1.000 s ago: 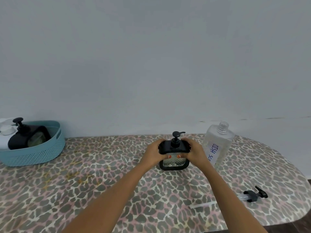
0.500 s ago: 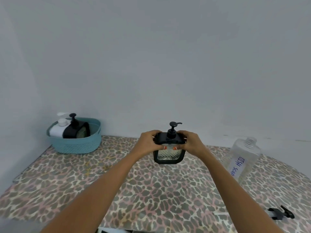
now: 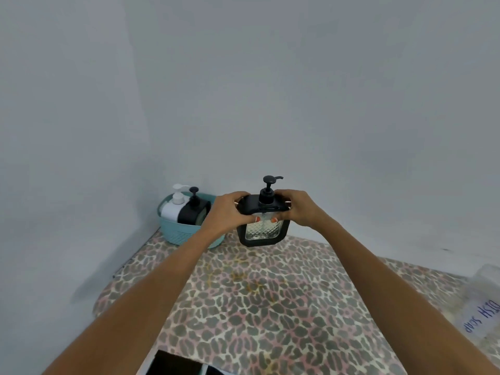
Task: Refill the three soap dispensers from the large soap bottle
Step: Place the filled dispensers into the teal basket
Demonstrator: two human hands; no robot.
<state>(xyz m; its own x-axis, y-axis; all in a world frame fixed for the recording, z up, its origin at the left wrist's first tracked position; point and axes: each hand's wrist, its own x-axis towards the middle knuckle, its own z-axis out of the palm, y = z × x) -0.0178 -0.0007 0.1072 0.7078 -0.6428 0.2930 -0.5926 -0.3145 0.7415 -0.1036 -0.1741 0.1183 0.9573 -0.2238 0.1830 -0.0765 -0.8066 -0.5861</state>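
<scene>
I hold a square black-framed glass soap dispenser (image 3: 262, 230) with a black pump in the air above the table. My left hand (image 3: 224, 215) grips its left shoulder and my right hand (image 3: 299, 209) grips its right shoulder, thumbs on the front. A white dispenser (image 3: 173, 209) and a black dispenser (image 3: 193, 212) stand in a teal basket (image 3: 176, 232) just left of it. The large clear soap bottle (image 3: 481, 307), labelled "DISH SOAP", is at the right edge, blurred and partly cut off.
The table (image 3: 257, 307) has a leopard-print cover and stands in a corner of grey walls. The basket is in the far left corner against the wall. A dark object (image 3: 173, 365) shows at the table's near edge.
Both hands have lifted the glass dispenser off the table and carried it left toward the basket. The view has swung left, so the large bottle now sits at the right edge.
</scene>
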